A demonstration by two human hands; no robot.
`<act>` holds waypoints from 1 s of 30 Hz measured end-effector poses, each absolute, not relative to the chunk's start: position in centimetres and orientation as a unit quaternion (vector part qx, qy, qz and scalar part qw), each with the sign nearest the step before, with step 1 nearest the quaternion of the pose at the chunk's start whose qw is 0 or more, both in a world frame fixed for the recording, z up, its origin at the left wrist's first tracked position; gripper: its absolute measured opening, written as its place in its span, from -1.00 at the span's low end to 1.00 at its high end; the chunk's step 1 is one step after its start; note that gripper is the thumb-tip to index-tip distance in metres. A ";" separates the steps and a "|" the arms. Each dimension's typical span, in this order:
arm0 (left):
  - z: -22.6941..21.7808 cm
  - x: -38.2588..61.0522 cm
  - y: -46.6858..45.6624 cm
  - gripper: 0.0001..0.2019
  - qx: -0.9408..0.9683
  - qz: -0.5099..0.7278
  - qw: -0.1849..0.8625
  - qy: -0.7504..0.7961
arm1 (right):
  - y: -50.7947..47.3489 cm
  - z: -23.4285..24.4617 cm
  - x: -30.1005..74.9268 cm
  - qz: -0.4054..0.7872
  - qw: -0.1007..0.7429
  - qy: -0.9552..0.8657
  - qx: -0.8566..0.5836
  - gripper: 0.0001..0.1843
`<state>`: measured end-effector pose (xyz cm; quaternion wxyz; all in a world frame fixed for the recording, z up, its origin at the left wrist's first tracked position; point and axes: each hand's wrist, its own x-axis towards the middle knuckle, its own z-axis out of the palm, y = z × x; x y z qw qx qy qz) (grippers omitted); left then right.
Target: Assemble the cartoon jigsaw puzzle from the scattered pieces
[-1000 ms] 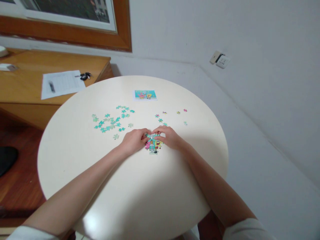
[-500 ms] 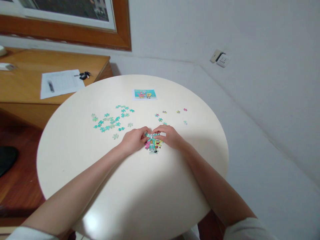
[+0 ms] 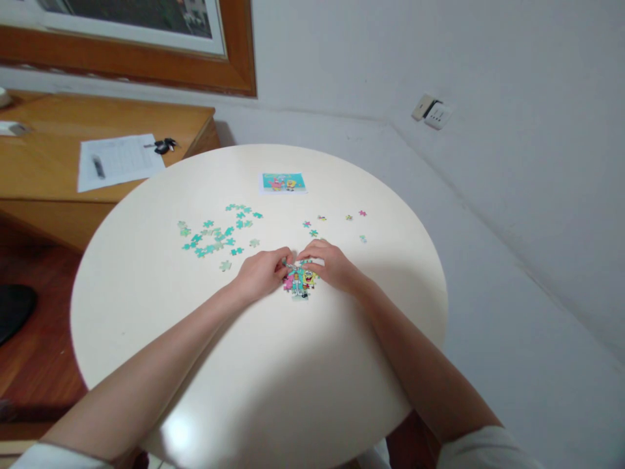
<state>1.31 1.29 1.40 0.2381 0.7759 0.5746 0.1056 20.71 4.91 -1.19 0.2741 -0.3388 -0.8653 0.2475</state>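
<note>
A partly joined jigsaw puzzle (image 3: 297, 284) with pink, teal and yellow cartoon figures lies flat on the round white table (image 3: 234, 365). My left hand (image 3: 263, 270) is at its upper left edge, thumb and fingers pinched on a puzzle piece there. At the upper right edge is my right hand (image 3: 331, 266), its fingers curled and its thumb toward the puzzle. They appear closed on a piece at the top, though the fingertips partly hide it. The two hands' fingertips almost meet above the puzzle.
Loose teal puzzle pieces (image 3: 209, 238) are scattered at the left. Several more, including a pink piece (image 3: 362, 213), lie beyond my right hand. A picture card (image 3: 283, 183) lies at the back. On the wooden desk (image 3: 53, 124) are a paper sheet (image 3: 120, 166) and keys (image 3: 165, 146).
Both hands stay at the puzzle's top edge with only slight finger movement. The piece between the fingertips looks slightly shifted or tilted. The loose pieces lie as before.
</note>
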 end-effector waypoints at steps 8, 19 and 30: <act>1.5 1.3 1.2 -0.84 0.776 0.094 0.235 0.578 | 4.8 -0.8 20.5 0.283 0.248 -0.854 -0.359 -0.80; 1.4 1.3 1.3 -0.84 0.780 0.092 0.226 0.576 | 4.9 -1.1 20.7 0.297 0.265 -0.833 -0.384 -0.83; 0.8 0.8 1.7 -0.83 0.748 0.204 0.317 0.546 | 4.8 -1.1 20.9 0.258 0.322 -0.819 -0.398 -0.93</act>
